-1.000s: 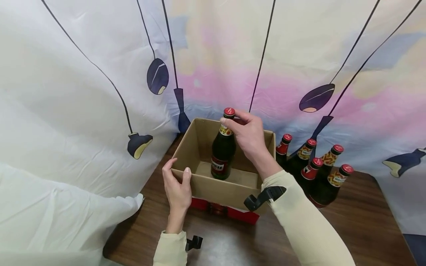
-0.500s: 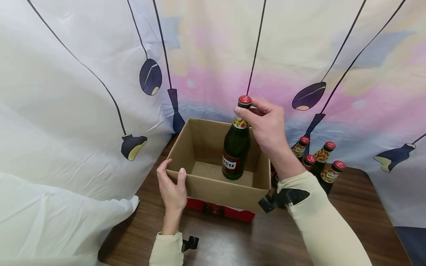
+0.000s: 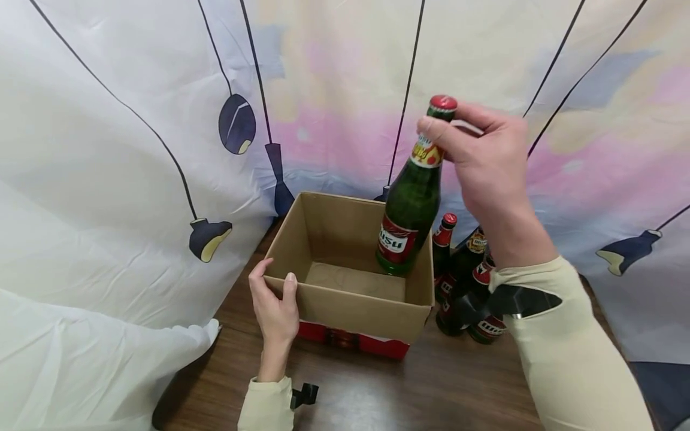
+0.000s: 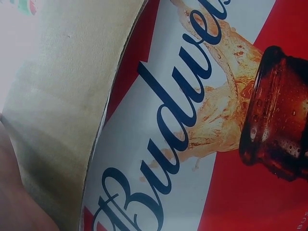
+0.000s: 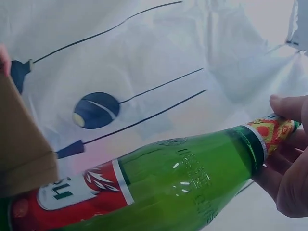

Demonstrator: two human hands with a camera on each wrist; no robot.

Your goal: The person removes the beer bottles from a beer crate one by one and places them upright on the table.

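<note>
My right hand [image 3: 493, 161] pinches the neck of a green beer bottle [image 3: 414, 197], just under its red cap. The bottle leans slightly, and its base overlaps the right part of the box opening in the head view. In the right wrist view a cardboard edge [image 5: 26, 139] covers part of its red label near the base. My left hand [image 3: 276, 314] grips the front left corner of an open cardboard box [image 3: 361, 305], thumb on the front rim. The box's printed red and white side [image 4: 144, 163] fills much of the left wrist view.
Several capped beer bottles [image 3: 442, 245] stand close together on the brown wooden table [image 3: 372, 389], right of the box. My right forearm hides some of them. A patterned curtain [image 3: 345, 120] hangs behind, and white cloth [image 3: 97, 353] drapes at the left.
My right hand has lifted the beer bottle up and to the right, from inside the box toward its right wall. My left hand has kept its grip on the box corner.
</note>
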